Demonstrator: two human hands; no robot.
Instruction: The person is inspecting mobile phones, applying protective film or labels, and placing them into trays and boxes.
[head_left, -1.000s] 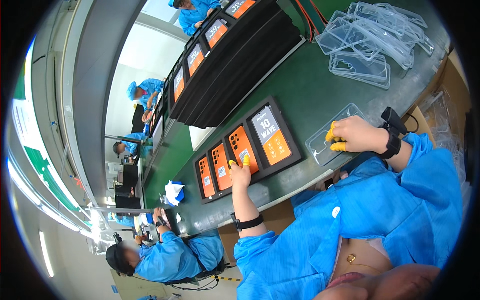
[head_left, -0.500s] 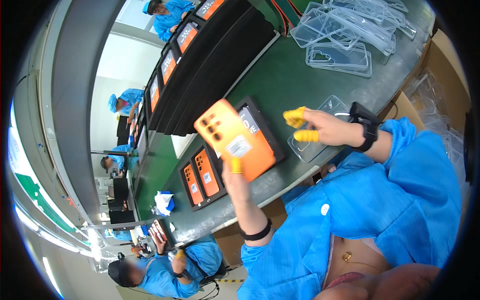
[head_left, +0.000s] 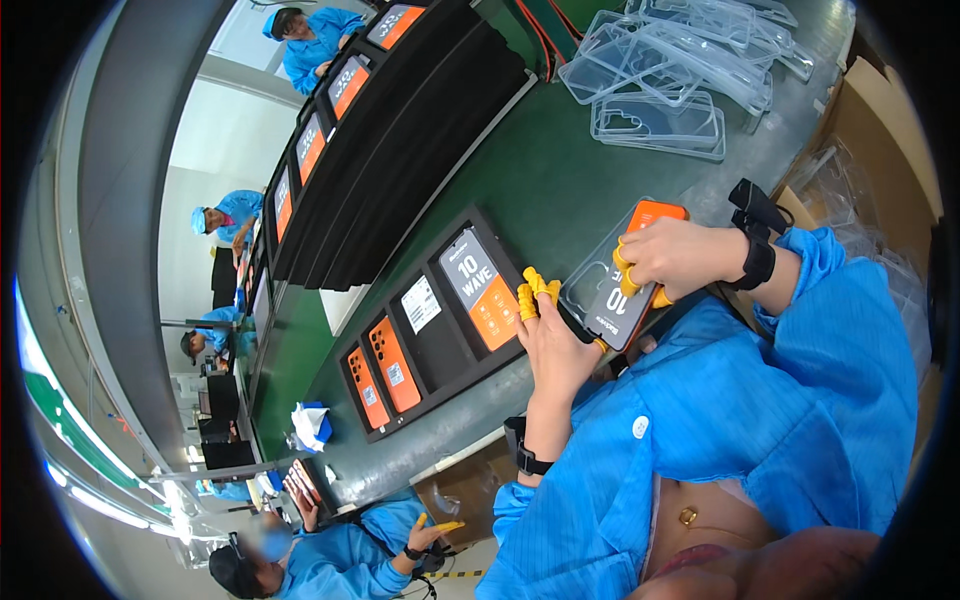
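My right hand is closed around an orange-backed smartphone, its grey-and-orange front facing up, over a clear phone case at the near bench edge. Yellow finger cots cover several fingertips. My left hand is beside the case, fingers stretched and apart, its thumb touching the phone's lower end. To the left lies a black tray. In it are two orange phones back side up, a bare slot with a white label, and a phone front side up.
A tall stack of black trays holding phones stands at the far left. Clear cases are piled at the far right, beside a cardboard box. A co-worker sits at the left; others are farther along the green bench.
The orange phone has gone from my left hand, held back side up over the tray, to my right hand, front side up over the clear case. My left hand has moved right.
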